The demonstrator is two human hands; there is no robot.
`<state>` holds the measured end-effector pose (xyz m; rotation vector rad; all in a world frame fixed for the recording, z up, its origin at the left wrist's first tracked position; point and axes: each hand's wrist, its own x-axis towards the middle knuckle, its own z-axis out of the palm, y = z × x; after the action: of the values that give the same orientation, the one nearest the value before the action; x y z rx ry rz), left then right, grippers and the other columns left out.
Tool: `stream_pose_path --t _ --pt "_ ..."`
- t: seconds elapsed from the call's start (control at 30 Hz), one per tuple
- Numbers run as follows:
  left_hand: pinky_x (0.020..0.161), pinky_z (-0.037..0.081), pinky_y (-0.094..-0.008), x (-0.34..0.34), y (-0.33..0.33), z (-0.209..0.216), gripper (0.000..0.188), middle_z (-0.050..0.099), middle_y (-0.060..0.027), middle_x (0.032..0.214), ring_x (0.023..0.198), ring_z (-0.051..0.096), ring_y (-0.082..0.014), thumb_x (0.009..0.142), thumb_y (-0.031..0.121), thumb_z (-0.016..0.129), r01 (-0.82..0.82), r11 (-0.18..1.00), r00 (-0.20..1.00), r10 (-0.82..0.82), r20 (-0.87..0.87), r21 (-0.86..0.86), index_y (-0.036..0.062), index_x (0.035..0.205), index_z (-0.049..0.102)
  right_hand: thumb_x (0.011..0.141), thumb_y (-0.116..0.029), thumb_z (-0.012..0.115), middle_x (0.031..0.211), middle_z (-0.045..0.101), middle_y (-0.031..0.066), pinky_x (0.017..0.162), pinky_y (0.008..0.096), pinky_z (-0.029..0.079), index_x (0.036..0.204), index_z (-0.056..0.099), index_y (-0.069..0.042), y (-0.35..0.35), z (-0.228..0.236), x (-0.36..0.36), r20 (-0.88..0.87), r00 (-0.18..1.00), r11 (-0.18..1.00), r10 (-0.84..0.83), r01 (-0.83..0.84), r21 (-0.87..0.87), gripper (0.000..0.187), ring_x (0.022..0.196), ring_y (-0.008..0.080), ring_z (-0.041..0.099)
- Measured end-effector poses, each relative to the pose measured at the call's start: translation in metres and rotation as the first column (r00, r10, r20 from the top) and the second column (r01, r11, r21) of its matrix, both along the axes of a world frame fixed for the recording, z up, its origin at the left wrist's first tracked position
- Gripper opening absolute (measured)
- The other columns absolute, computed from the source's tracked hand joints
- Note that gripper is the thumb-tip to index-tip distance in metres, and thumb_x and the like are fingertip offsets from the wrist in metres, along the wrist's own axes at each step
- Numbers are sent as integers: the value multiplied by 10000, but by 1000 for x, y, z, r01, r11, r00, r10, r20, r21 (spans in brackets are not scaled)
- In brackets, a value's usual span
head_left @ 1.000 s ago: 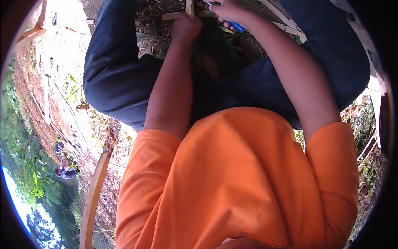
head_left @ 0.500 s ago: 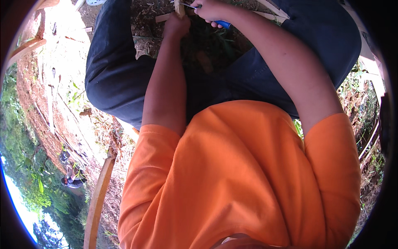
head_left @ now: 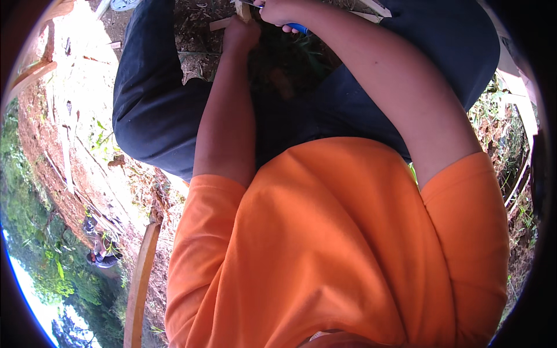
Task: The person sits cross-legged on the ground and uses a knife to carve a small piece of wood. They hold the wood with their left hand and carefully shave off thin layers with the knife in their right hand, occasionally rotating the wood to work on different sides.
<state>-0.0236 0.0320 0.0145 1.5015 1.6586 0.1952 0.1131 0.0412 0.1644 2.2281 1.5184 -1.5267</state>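
At the top edge of the picture, between my spread knees, my left hand [head_left: 241, 35] is closed around a short pale piece of wood [head_left: 243, 11]. Just to its right, my right hand [head_left: 279, 11] grips a blue-handled knife [head_left: 299, 28]. Its thin metal blade points left and meets the wood near the top edge. The wood's far end and most of the blade lie outside the picture. Another flat wooden strip [head_left: 220, 24] lies behind my left hand, close to the wood.
Dark trousers [head_left: 156, 110] cover my bent legs on both sides. A long timber [head_left: 140, 290] stands at lower left, and more pale boards [head_left: 522, 98] lie at right. Bare soil and grass surround me. Farther left, a person [head_left: 104, 255] is low near the greenery.
Both hands have shifted slightly up and left in the picture, along with the whole view. The right hand still grips the knife, the left the wood; less of the blade shows now.
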Motion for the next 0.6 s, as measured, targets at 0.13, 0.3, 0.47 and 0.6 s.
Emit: stream_pose_path --t 0.13,0.3,0.47,0.6 --pt "969 507 -503 -6 1 -8 561 649 -318 1200 1151 627 -455 885 361 616 -13 1000 1000 13 20 4 -54 1258 550 887 -116 498 905 722 174 545 448 568 1288 623 -161 7 -6 -13 87 994 997 71 -68 -32 423 631 284 705" --pt "972 504 -506 -4 2 0 546 643 -329 1199 1150 625 -461 891 352 615 51 999 998 -51 23 15 -62 1242 556 864 -157 586 1058 733 174 663 437 598 1244 667 -132 3 -102 -16 288 958 867 -15 -131 481 389 731 308 739" --pt "945 515 -506 9 0 19 524 659 -339 1133 1121 637 -464 894 356 618 -6 1000 1000 6 4 -15 -73 1192 581 896 -248 579 908 743 165 639 451 593 1105 715 -106 67 -113 -4 246 916 933 316 -347 96 287 686 312 730" --pt "904 536 -491 -6 -7 3 541 678 -342 1064 1071 658 -472 903 393 612 -33 998 999 34 19 -50 -82 1163 595 965 -232 518 710 684 133 453 428 522 1255 669 -153 53 -64 0 -40 997 997 -60 62 48 337 494 252 634"
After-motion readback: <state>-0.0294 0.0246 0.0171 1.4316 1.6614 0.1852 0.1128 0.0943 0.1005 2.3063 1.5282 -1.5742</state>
